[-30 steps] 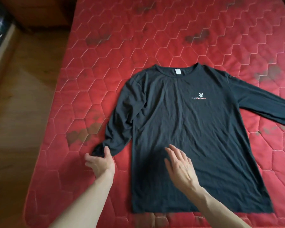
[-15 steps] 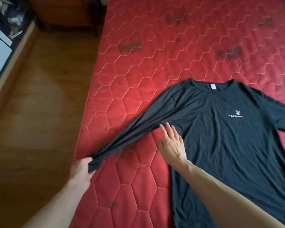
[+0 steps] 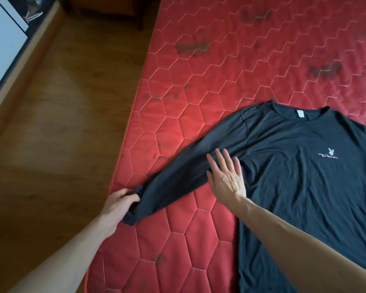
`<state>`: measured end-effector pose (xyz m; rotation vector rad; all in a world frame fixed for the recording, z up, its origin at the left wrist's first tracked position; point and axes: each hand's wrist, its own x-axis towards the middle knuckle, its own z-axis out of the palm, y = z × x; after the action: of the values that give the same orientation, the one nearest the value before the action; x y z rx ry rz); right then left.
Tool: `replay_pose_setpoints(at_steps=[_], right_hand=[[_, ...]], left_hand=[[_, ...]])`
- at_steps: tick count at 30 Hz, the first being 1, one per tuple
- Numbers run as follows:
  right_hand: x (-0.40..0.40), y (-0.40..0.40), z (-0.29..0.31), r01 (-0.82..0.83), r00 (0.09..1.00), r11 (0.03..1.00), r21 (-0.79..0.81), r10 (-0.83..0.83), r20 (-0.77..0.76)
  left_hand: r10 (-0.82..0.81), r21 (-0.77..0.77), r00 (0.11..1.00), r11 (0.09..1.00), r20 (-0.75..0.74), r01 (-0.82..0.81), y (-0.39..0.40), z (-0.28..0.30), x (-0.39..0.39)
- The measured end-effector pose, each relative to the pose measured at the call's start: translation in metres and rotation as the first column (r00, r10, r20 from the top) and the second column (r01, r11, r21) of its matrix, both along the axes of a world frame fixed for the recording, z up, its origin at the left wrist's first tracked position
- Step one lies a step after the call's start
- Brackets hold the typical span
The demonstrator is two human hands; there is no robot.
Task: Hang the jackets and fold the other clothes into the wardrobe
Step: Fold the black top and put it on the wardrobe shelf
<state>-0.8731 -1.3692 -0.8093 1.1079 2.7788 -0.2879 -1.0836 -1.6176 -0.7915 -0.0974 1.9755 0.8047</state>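
A dark long-sleeved shirt (image 3: 300, 187) with a small rabbit logo (image 3: 331, 152) is lying face up on a red quilted mattress (image 3: 209, 70). The left hand (image 3: 120, 203) is gripping the sleeve cuff (image 3: 138, 199) at the mattress edge, while the right hand (image 3: 225, 177) is pressing flat, fingers straight, near the armpit. Compared with half a second ago, the sleeve is lying fuller and flatter. The shirt's far sleeve and hem are running out of frame.

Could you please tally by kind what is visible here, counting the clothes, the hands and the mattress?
Clothes: 1, black long-sleeved shirt
Hands: 2, left hand, right hand
Mattresses: 1, red quilted mattress
Total: 4
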Motion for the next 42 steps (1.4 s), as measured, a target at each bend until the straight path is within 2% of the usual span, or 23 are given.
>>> replay_pose_setpoints(at_steps=[2,3,5,7,10,12,13,15,18,20,22,25,28,30,31,33,34,36,38,40,42], right_hand=[[-0.014,-0.010,-0.007,0.041,0.996,0.995,-0.093,-0.033,0.085],[-0.022,-0.018,-0.012,0.044,0.992,0.990,-0.130,-0.027,0.125],[-0.035,-0.039,-0.019,-0.023,0.989,0.983,-0.181,0.049,0.142],[-0.046,-0.057,-0.023,-0.129,0.981,0.963,-0.235,0.159,0.113],[-0.059,-0.072,-0.023,-0.263,0.955,0.928,-0.264,0.290,0.069],[-0.063,-0.075,-0.021,-0.272,0.957,0.922,-0.274,0.290,0.025],[-0.064,-0.075,-0.020,-0.259,0.963,0.926,-0.273,0.270,0.003],[-0.063,-0.074,-0.019,-0.223,0.974,0.941,-0.254,0.225,-0.022],[-0.061,-0.076,-0.021,-0.146,0.987,0.968,-0.202,0.158,0.042],[-0.061,-0.081,-0.024,-0.043,0.992,0.984,-0.172,0.062,0.106],[-0.062,-0.085,-0.029,0.026,0.986,0.986,-0.164,0.001,0.165],[-0.064,-0.085,-0.032,0.002,0.979,0.982,-0.188,0.037,0.202],[-0.066,-0.081,-0.032,0.004,0.971,0.974,-0.228,0.051,0.233],[-0.065,-0.081,-0.023,-0.037,0.991,0.980,-0.196,0.061,0.119],[-0.064,-0.082,-0.016,-0.096,0.995,0.983,-0.156,0.094,-0.015],[-0.061,-0.087,-0.005,-0.291,0.926,0.952,-0.096,0.255,-0.280],[-0.061,-0.091,0.002,-0.396,0.878,0.909,-0.128,0.334,-0.344],[-0.063,-0.106,0.016,-0.514,0.838,0.805,-0.296,0.400,-0.370],[-0.059,-0.116,0.022,-0.457,0.863,0.771,-0.444,0.265,-0.430],[-0.053,-0.112,0.028,-0.266,0.887,0.792,-0.549,-0.021,-0.461],[-0.045,-0.090,0.038,-0.092,0.845,0.803,-0.588,-0.249,-0.473]], left_hand=[[-0.043,0.007,0.994,0.999,-0.097,0.044,-0.003,-0.002,0.000],[0.005,0.018,0.990,1.000,-0.144,-0.002,-0.003,-0.002,-0.001],[0.230,0.065,0.958,0.973,-0.172,-0.222,-0.003,0.000,-0.006],[0.443,0.065,0.889,0.896,-0.118,-0.439,-0.002,0.003,-0.015],[0.542,0.051,0.839,0.838,0.050,-0.544,-0.002,0.007,-0.027],[0.507,0.063,0.859,0.857,0.072,-0.511,-0.003,0.009,-0.034],[0.481,0.059,0.876,0.874,0.038,-0.483,-0.005,0.010,-0.036],[0.430,0.053,0.900,0.903,-0.077,-0.427,-0.013,0.008,-0.041],[0.351,0.024,0.904,0.934,-0.245,-0.356,-0.026,0.005,-0.046],[0.297,0.000,0.923,0.952,-0.246,-0.306,-0.033,0.003,-0.048],[0.247,-0.012,0.951,0.967,-0.187,-0.253,-0.034,0.002,-0.046],[0.187,0.017,0.966,0.982,-0.178,-0.187,-0.027,0.001,-0.039],[0.204,0.043,0.953,0.979,-0.222,-0.200,-0.018,0.005,-0.033],[0.190,0.043,0.948,0.982,-0.254,-0.186,-0.010,0.010,-0.031],[0.200,0.052,0.944,0.980,-0.262,-0.193,-0.003,0.012,-0.030],[0.254,0.059,0.932,0.967,-0.259,-0.247,0.013,0.018,-0.026],[0.299,0.061,0.926,0.954,-0.232,-0.292,0.023,0.021,-0.022],[0.379,0.064,0.917,0.925,-0.127,-0.374,0.045,0.024,-0.009],[0.426,0.088,0.905,0.901,0.007,-0.425,0.071,0.031,0.008],[0.472,0.117,0.874,0.867,0.118,-0.484,0.097,0.044,0.023],[0.466,0.168,0.864,0.852,0.190,-0.496,0.125,0.057,0.037]])
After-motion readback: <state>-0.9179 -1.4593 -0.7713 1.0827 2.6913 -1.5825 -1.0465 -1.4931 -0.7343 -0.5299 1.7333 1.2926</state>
